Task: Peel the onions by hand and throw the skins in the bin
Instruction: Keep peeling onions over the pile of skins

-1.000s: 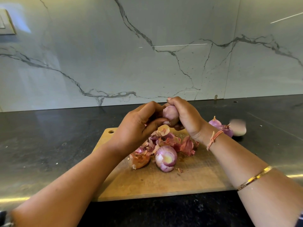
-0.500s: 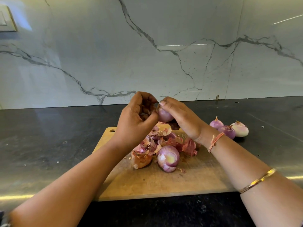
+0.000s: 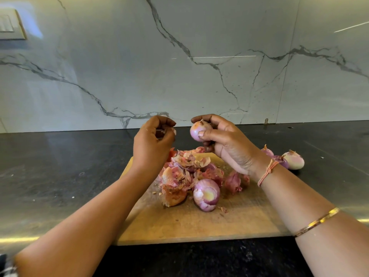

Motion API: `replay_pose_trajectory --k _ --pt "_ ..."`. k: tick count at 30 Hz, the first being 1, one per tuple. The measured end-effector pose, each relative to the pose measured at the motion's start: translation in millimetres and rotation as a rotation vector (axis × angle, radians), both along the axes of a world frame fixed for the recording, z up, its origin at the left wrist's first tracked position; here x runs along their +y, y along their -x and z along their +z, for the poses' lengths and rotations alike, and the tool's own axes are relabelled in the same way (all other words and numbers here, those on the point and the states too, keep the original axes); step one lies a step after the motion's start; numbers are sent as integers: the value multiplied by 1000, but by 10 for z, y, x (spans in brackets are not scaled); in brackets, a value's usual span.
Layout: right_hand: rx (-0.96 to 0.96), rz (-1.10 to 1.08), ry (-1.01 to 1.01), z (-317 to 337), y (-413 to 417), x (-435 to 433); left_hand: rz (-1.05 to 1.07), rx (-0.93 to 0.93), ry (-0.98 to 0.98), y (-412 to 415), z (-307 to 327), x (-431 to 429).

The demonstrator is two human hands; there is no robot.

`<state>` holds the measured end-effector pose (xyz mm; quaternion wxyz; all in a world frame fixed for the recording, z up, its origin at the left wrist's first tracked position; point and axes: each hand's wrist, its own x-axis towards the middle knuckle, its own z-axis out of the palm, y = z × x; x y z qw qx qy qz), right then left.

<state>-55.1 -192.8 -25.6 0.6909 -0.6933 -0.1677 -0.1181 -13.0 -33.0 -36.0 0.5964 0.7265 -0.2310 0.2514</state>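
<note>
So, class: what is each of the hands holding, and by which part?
The right hand holds a small onion, thumb on its front side, fingers curled behind. The left hand pinches a scrap of skin at its fingertips.

Bright, even daylight; streaks of glare on the glossy wall (image 3: 199, 56) and tabletop (image 3: 50, 176); wide-angle bowing at edges.

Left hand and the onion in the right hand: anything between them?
Nothing; the head view shows only dark counter behind the gap between left hand and onion.
</note>
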Motion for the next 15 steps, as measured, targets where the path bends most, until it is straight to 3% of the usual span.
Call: replay_pose_trajectory --k 8,15 --pt "-142 -183 186 -60 -37 39 -203 53 52 138 13 -48" --pt "-194 -223 273 -90 -27 99 -217 45 84 122 21 -43"
